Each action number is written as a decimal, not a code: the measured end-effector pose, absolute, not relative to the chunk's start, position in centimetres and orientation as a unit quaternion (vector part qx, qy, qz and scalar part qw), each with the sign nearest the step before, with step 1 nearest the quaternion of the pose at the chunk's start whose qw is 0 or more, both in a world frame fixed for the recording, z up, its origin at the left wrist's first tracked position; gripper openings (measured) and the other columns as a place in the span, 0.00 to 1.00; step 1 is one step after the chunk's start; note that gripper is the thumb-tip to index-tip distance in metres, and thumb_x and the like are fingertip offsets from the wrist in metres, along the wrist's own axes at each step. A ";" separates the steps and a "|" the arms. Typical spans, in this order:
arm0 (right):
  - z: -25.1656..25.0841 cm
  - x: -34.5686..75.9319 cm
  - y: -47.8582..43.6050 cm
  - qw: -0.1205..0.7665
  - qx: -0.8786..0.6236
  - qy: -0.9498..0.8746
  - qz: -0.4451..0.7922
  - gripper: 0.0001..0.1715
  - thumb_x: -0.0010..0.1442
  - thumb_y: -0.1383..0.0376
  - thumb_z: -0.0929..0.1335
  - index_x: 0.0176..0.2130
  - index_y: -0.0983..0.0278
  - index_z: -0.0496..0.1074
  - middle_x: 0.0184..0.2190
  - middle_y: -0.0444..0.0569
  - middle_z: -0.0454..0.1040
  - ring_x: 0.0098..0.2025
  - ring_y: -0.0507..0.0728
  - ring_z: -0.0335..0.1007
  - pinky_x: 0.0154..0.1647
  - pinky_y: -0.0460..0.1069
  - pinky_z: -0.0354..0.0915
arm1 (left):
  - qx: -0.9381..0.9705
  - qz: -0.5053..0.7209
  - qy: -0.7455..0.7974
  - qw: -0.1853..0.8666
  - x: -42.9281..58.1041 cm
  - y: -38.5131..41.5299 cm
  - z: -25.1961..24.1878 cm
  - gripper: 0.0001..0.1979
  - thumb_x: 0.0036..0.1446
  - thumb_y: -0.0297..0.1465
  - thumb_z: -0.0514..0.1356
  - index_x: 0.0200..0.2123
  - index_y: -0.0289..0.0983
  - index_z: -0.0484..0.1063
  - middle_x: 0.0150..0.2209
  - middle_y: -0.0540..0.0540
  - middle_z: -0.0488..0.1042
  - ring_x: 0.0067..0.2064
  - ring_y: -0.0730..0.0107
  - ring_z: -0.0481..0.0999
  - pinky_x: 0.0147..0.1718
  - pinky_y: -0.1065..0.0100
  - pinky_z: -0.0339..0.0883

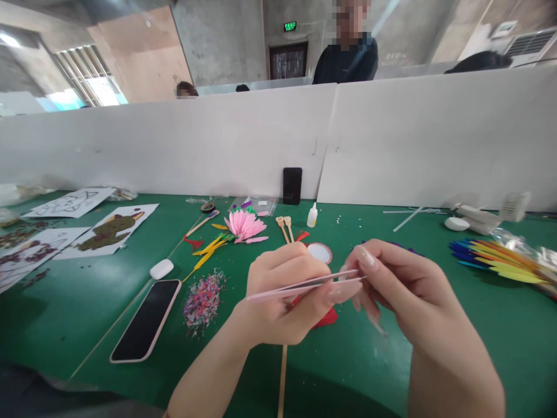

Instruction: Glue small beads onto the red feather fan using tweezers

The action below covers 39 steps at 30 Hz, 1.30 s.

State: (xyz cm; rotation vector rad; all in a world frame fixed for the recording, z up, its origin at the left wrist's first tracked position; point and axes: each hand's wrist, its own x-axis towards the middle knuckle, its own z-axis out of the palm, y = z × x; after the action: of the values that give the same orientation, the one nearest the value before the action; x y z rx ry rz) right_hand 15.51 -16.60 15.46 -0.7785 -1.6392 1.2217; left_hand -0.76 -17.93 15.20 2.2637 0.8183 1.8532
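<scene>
My left hand [278, 307] is closed round a pair of pink tweezers [266, 294], whose tips point right. Thumb and forefinger of my right hand [404, 284] are pinched together at the tweezer tips; anything between them is too small to make out. Behind and below my hands lies something red [328, 318], partly hidden. A thin wooden stick [282, 377] runs from under my left hand towards the front. Just past my fingers is a round white lid-like piece [321, 252] with a red rim.
Beyond my hands are pink petals [244, 225], a glue bottle [312, 215] and an upright black phone [292, 186]. At left lie colourful scraps [204, 303], a pink-edged phone [145, 322] and picture sheets [113, 231]. Coloured feathers [500, 258] lie right. A white partition [195, 145] stands behind.
</scene>
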 end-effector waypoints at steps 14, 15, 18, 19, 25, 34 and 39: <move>15.5 15.6 -16.5 0.457 -0.292 -0.625 0.561 0.21 0.65 0.56 0.61 0.25 0.63 0.67 0.15 0.39 0.60 0.16 0.45 0.54 0.14 0.42 0.51 | 0.772 0.584 0.247 -0.050 -1.2 -17.5 14.8 0.06 0.57 0.30 0.59 0.34 0.33 0.74 0.30 0.46 0.76 0.32 0.73 0.74 0.29 0.73 0.72; 15.5 15.6 -16.6 0.457 -0.293 -0.627 0.559 0.21 0.65 0.56 0.61 0.25 0.63 0.67 0.15 0.39 0.60 0.16 0.45 0.53 0.14 0.42 0.51 | 0.772 0.584 0.244 -0.053 -1.2 -17.5 14.8 0.06 0.57 0.30 0.59 0.35 0.33 0.74 0.30 0.46 0.76 0.32 0.73 0.74 0.30 0.73 0.72; 15.6 15.7 -16.6 0.454 -0.294 -0.639 0.547 0.22 0.66 0.57 0.61 0.24 0.64 0.66 0.16 0.40 0.60 0.16 0.45 0.53 0.15 0.42 0.51 | 0.772 0.587 0.241 -0.050 -1.2 -17.6 14.7 0.06 0.57 0.30 0.59 0.35 0.32 0.74 0.31 0.45 0.76 0.33 0.73 0.74 0.31 0.73 0.73; 15.5 15.7 -16.6 0.452 -0.296 -0.644 0.542 0.22 0.66 0.57 0.61 0.24 0.64 0.66 0.16 0.40 0.60 0.17 0.45 0.54 0.15 0.42 0.51 | 0.772 0.586 0.242 -0.047 -1.2 -17.6 14.7 0.06 0.57 0.29 0.59 0.35 0.31 0.73 0.31 0.45 0.76 0.33 0.73 0.74 0.32 0.73 0.73; 15.4 16.0 -16.7 0.441 -0.305 -0.674 0.508 0.22 0.67 0.57 0.60 0.24 0.64 0.65 0.16 0.40 0.60 0.17 0.45 0.53 0.16 0.42 0.52 | 0.779 0.581 0.233 -0.040 -1.2 -17.7 14.7 0.06 0.58 0.28 0.58 0.34 0.29 0.73 0.30 0.45 0.76 0.32 0.74 0.74 0.35 0.75 0.73; 15.6 16.0 -17.2 0.427 -0.328 -0.682 0.495 0.23 0.66 0.55 0.60 0.23 0.62 0.60 0.15 0.38 0.56 0.16 0.46 0.50 0.14 0.42 0.49 | 0.789 0.553 0.242 -0.113 -1.1 -18.0 14.7 0.10 0.60 0.30 0.56 0.35 0.29 0.73 0.30 0.45 0.75 0.32 0.74 0.73 0.30 0.74 0.71; 15.6 16.0 -17.3 0.421 -0.327 -0.690 0.488 0.22 0.67 0.56 0.59 0.23 0.62 0.60 0.15 0.38 0.58 0.17 0.46 0.50 0.15 0.42 0.50 | 0.789 0.539 0.257 -0.149 -0.8 -18.3 14.8 0.10 0.61 0.31 0.55 0.35 0.30 0.72 0.28 0.47 0.74 0.30 0.76 0.71 0.28 0.74 0.68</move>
State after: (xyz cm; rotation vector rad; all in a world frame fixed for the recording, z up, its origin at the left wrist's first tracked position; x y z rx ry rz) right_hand 15.96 -17.31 15.56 -0.8196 -1.7295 1.2236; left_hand -0.82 -18.27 14.77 2.7437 0.8928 1.8745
